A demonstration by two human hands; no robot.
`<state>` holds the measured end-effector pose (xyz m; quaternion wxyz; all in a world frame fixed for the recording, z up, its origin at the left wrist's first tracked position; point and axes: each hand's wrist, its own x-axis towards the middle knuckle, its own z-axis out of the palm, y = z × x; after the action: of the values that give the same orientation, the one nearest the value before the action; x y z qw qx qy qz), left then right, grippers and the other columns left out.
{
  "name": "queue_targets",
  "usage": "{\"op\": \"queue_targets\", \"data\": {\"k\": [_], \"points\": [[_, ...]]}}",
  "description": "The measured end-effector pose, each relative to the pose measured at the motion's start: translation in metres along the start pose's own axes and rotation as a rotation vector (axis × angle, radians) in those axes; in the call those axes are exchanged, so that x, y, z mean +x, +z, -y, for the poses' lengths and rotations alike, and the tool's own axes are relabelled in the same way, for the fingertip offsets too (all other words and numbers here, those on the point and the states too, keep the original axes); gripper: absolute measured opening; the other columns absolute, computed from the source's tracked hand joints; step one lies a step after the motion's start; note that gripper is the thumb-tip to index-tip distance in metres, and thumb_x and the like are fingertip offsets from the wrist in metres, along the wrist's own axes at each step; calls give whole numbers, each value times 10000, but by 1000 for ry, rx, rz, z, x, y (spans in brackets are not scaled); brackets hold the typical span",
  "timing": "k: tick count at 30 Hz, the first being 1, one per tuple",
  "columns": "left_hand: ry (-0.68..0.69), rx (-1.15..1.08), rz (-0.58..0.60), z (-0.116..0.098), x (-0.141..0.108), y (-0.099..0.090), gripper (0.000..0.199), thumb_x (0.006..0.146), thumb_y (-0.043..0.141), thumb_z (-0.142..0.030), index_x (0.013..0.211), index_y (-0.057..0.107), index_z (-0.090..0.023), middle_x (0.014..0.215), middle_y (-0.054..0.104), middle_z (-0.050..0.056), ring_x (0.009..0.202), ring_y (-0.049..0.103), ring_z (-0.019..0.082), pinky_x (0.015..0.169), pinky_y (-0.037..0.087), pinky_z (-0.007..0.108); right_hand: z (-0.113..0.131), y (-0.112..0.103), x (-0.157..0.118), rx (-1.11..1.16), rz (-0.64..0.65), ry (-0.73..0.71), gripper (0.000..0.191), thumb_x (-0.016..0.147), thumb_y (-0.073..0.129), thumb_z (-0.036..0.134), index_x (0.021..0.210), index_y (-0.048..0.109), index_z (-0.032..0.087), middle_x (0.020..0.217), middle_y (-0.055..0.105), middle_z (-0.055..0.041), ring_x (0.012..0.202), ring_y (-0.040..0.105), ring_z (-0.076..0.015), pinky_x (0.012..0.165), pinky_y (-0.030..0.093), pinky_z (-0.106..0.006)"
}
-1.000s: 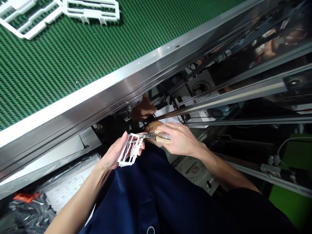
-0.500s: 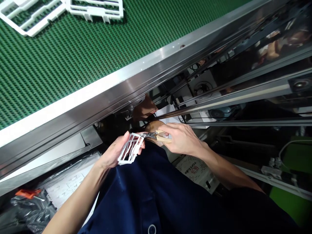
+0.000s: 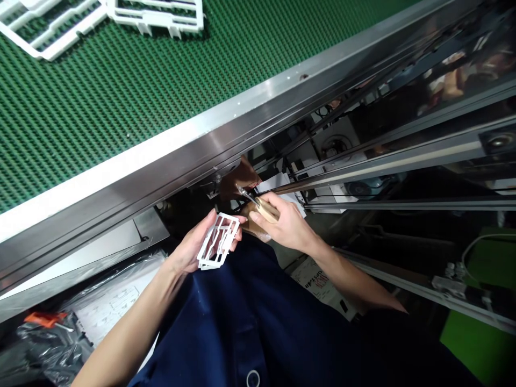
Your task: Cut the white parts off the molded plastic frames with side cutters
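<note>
My left hand [image 3: 192, 246] is closed around a small white plastic frame [image 3: 220, 240] with open slots, held in front of my body. Some of its fingers show behind the frame. To the right, my right hand [image 3: 285, 220] grips a pair of pliers or nippers [image 3: 266, 209] by pale yellow handles. The metal jaws point up and left, apart from the frame. Larger white plastic frames [image 3: 161, 20] lie on the green belt [image 3: 133, 91] at the top left.
A metal rail [image 3: 193, 129] edges the belt, between it and my hands. At lower left are an orange-handled tool [image 3: 45, 319], dark plastic bags and a printed sheet [image 3: 110, 309]. Metal bars [image 3: 403, 161] run along the right. A printed sack [image 3: 322, 282] lies below my right forearm.
My right hand has drawn the pliers up and away from the frame's corner, and the handles have come together. The left hand keeps the frame in nearly the same place, slightly turned.
</note>
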<state>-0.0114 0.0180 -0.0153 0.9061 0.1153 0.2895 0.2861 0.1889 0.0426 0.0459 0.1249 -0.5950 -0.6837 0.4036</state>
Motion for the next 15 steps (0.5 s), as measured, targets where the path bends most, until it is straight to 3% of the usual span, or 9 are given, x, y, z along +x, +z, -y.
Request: {"op": "queue_targets", "data": {"k": [4,8,11,15], "points": [[-39,17,-44,2,4,2,417,896,434,-504,932,639,-143,812,655,78,649,585,164,583,460,227,11,20,11,292,30,-52,242,800,559,305,1011,507,200,913,627,-7,796,609,-129,716,469,-233],[-3,3,-74,6,8,-1,438,861,494,-525,918,629,-112,768,666,86,617,607,165,568,482,230,10,36,22,625,40,61,196,747,603,301,858,481,193,659,558,41,516,553,-106,519,469,-234],[7,-9,-59,11,10,-6,505,827,534,-548,960,645,-74,803,665,111,631,613,167,586,498,236,5,38,27,919,125,135,256,694,660,281,814,457,182,558,498,72,428,491,-87,441,434,-223],[-25,-45,-59,13,10,-8,534,809,562,-547,1020,648,-64,840,668,121,662,619,166,616,506,232,0,32,29,958,136,168,226,692,663,209,833,499,145,651,596,11,510,526,-80,513,449,-216]]}}
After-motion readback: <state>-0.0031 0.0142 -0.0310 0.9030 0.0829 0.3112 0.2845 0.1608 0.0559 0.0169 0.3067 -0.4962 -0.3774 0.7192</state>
